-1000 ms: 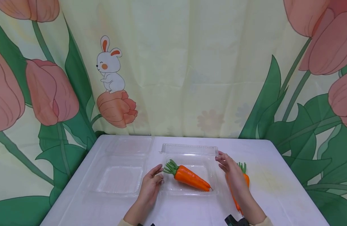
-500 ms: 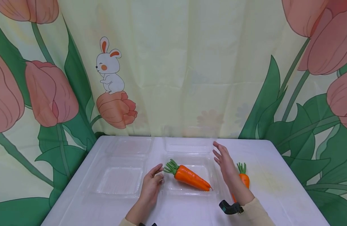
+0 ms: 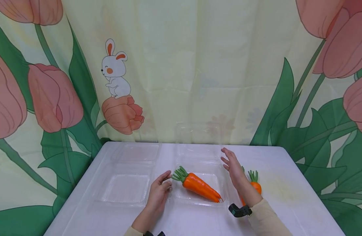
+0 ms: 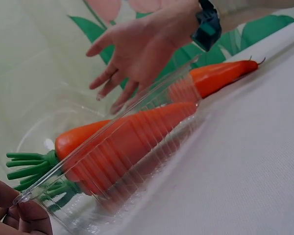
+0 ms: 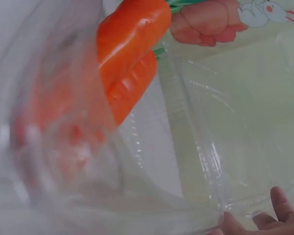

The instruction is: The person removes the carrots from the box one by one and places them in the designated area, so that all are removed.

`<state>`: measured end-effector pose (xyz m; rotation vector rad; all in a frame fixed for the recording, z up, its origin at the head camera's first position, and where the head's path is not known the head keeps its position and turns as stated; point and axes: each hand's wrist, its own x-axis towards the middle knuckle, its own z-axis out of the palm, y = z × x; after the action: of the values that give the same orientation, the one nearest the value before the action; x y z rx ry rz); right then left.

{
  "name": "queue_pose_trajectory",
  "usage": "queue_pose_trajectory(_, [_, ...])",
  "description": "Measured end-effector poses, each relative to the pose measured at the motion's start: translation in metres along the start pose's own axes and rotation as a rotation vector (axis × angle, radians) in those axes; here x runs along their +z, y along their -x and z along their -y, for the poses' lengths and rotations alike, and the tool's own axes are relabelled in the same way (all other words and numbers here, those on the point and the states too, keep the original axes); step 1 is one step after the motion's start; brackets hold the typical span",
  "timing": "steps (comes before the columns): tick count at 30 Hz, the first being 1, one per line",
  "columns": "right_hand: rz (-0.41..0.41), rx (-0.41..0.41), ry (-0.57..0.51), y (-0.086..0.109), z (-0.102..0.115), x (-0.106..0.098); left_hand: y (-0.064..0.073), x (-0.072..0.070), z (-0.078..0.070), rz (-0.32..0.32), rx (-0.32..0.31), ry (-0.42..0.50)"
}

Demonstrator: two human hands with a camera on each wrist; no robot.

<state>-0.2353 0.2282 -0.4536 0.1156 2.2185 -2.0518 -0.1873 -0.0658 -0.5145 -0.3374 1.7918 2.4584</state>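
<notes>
Across the whole back now, a tulip curtain, and before it, a white table. Over to a see-through left box, unfolded; just beside it, a see-through carrot box, lid leaning up at the far side. At the left rim, left hand, finger and thumb pinching the edge! Near the lid, right hand, fingers spread, contact impossible to judge. Inside, aslant, an orange carrot, leafy end toward the left hand. By the right forearm, more carrot, partly covered.
</notes>
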Motion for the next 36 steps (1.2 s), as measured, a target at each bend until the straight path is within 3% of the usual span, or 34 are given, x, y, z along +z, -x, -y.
queue_pose_trajectory(18, [0.091, 0.052, -0.037, -0.008, -0.015, -0.011, 0.001, 0.002, 0.0, -0.003, -0.018, -0.012])
queue_pose_trajectory(29, [0.168, 0.153, -0.1, -0.012, -0.025, -0.01, 0.003, 0.001, -0.001, 0.008, -0.037, 0.01])
queue_pose_trajectory(36, [0.177, 0.203, -0.118, -0.012, -0.027, -0.009, 0.003, 0.001, 0.0, 0.004, -0.051, 0.0])
